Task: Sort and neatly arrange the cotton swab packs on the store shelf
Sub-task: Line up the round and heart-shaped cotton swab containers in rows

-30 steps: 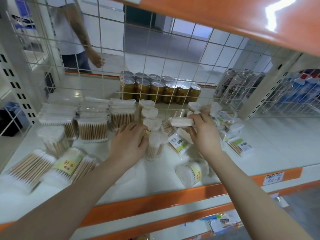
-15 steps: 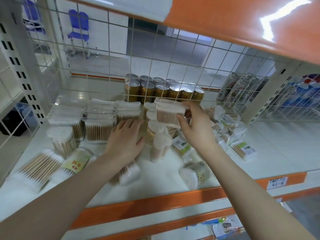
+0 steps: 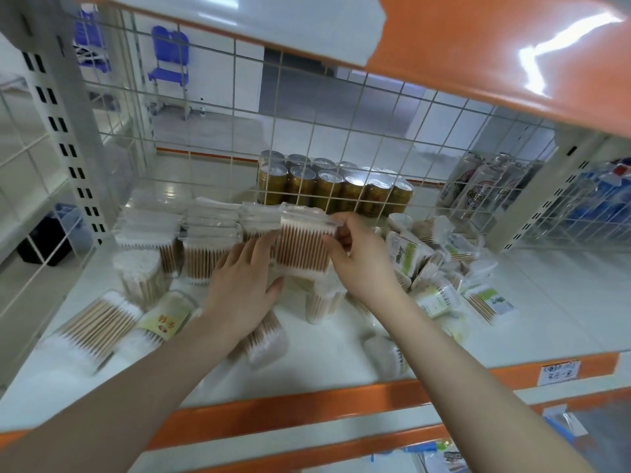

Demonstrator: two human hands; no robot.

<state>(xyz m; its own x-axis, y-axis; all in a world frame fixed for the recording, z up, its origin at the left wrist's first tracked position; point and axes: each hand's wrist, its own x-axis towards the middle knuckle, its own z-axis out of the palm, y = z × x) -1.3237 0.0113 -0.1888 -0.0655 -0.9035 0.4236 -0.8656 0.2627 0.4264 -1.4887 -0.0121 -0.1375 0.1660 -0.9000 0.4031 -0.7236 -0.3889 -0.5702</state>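
Clear swab pack (image 3: 302, 247), upright, sticks vertical

White store shelf (image 3: 546, 302), cotton swab packs (image 3: 205, 254), gold cans (image 3: 334, 189) on it

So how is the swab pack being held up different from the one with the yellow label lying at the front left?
The held pack is flat, unlabelled and upright, gripped by the right hand. The yellow-label pack looks rounder, lies on its side on the shelf, untouched. Both hold wooden-stemmed swabs.
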